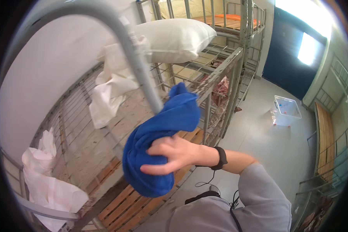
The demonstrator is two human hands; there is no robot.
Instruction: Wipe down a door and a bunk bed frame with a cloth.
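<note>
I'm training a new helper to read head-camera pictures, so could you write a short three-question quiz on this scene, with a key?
1. True or false: the right hand is on a blue cloth.
2. What is around the right wrist? A) a red bracelet; B) a black band; C) a white bandage.
3. Fill in: the clear box stands on the ____.

Key: 1 true; 2 B; 3 floor.

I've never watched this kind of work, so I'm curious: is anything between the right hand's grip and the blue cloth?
Nothing visible. The right hand's grip is directly on the blue cloth. The grey metal rail disappears behind the cloth in this view, so it doesn't come between them.
</note>
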